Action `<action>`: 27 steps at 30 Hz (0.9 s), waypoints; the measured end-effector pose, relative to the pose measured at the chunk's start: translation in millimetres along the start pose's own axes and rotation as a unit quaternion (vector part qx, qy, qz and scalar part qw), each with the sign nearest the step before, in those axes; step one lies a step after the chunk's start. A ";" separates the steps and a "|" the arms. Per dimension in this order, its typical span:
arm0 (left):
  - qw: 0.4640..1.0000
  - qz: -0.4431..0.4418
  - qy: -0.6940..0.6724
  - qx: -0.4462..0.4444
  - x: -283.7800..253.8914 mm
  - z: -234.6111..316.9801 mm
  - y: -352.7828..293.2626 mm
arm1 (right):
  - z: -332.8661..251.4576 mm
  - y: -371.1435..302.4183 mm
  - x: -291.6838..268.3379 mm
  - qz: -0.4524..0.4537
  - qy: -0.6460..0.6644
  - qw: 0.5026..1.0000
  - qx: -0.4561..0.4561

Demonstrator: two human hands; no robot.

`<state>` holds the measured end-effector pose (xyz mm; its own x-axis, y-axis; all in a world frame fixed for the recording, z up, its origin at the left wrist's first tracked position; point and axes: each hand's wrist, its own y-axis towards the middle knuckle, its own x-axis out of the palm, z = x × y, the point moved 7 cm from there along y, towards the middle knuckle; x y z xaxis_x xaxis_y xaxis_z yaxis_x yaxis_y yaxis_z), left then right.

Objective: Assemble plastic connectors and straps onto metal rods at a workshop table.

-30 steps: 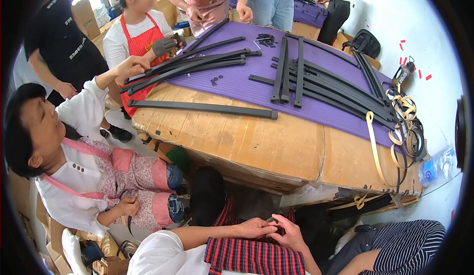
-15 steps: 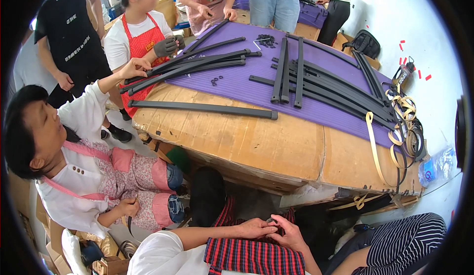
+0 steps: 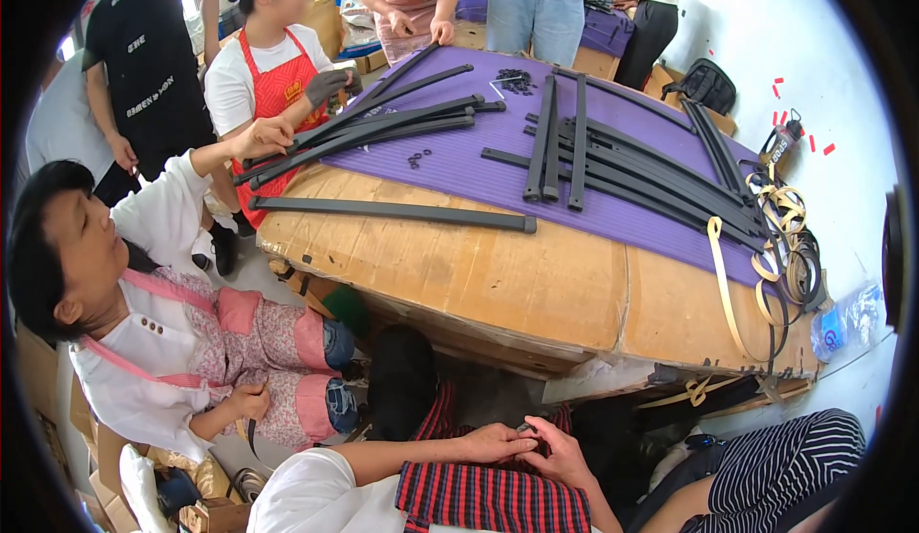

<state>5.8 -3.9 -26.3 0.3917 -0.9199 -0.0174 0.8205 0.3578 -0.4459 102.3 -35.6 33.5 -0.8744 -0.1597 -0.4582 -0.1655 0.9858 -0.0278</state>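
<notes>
Low in the view, both of my hands meet above my lap, over a red, black and blue striped cloth (image 3: 498,497). My left hand (image 3: 490,443) comes in from the left with its fingers bent together, touching the right hand. My right hand (image 3: 560,455) has its thumb and fingers closed around a small dark piece (image 3: 526,429), too small and covered to name. What the left fingers hold, if anything, is hidden. Beyond my hands, on the cardboard-covered table (image 3: 459,275), a black bar (image 3: 392,210) lies near the close edge.
More black bars (image 3: 661,179) lie on a purple mat (image 3: 383,155), beside small black parts (image 3: 517,80). Beige straps (image 3: 728,284) hang at the right. A person in a floral apron (image 3: 254,361) sits left, touching bars. Others stand behind the table; a striped-clothed knee (image 3: 795,466) is at right.
My hands stay in place. The person in the red apron shifts a gloved hand slightly, and the person in black at far left moves a little to the right.
</notes>
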 end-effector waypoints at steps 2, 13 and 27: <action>1.000 -0.001 0.001 -0.001 0.0 -0.8 0.5 | -0.3 0.1 0.0 0.000 -0.001 1.000 -0.001; 1.000 0.000 0.009 -0.008 -1.2 1.0 -1.6 | -5.4 1.3 -0.4 -0.005 -0.014 1.000 0.004; 1.000 0.000 0.003 -0.020 1.1 -5.8 0.8 | -4.7 0.2 0.7 -0.007 -0.006 1.000 0.013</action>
<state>4.5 -5.6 -32.0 0.3888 -0.9211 -0.0215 0.8034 0.3504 -0.4814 99.5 -35.8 37.3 -0.8665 -0.1735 -0.4681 -0.1656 0.9845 -0.0584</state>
